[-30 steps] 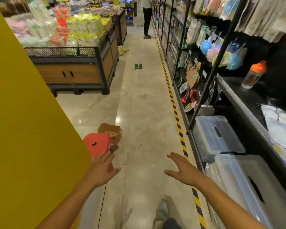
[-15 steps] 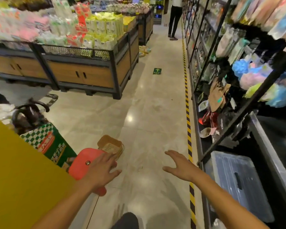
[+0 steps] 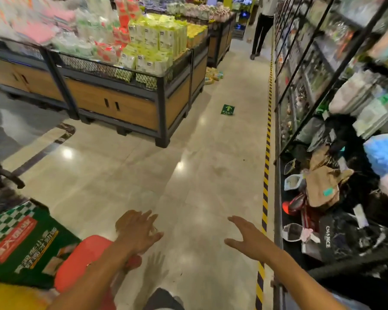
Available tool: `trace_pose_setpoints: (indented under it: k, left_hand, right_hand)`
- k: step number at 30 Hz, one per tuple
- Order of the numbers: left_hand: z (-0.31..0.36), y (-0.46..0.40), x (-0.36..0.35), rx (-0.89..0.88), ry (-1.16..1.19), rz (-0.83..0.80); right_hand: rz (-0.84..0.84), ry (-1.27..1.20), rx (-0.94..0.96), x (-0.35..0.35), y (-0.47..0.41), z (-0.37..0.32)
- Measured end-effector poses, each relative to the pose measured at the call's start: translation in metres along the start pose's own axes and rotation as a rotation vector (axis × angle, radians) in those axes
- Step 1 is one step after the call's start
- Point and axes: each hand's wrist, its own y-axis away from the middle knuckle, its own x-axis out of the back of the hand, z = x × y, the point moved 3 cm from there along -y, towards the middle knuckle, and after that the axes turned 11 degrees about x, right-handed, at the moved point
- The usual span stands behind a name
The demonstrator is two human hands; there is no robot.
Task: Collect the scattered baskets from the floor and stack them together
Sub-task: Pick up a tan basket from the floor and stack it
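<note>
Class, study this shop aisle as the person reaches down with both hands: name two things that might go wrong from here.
1. The left hand covers the spot it reaches for beside the red basket, so the grip may land blind and slip.
2. The green carton stands close beside that basket; lifting it could knock the carton. The right hand hangs open over bare floor, near the cluttered shelf.

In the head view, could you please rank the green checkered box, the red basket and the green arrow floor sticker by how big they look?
1. Green checkered box, largest, partly cut off.
2. Red basket, partly hidden by the left arm.
3. Green arrow floor sticker, smallest; it lies much farther away, so true size is unsure.
</note>
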Motion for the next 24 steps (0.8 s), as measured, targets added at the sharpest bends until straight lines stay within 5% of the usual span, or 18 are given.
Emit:
trace_pose_setpoints:
  k: [8, 17, 24]
  left_hand:
    - [0.000, -0.103, 0.043, 0.191, 0.087, 0.021]
    - [0.006, -0.107, 0.052, 0.769, 0.267, 0.134]
    - [0.048, -0.099, 0.025, 1.062, 0.679, 0.195]
  right_hand:
    - [-0.163, 0.073, 0.157, 0.087, -0.174, 0.032]
    - [-0.423, 0.254, 0.582, 0.169, -0.374, -0.005]
    - [-0.625, 0.478, 0.811, 0.193, -0.495, -0.044]
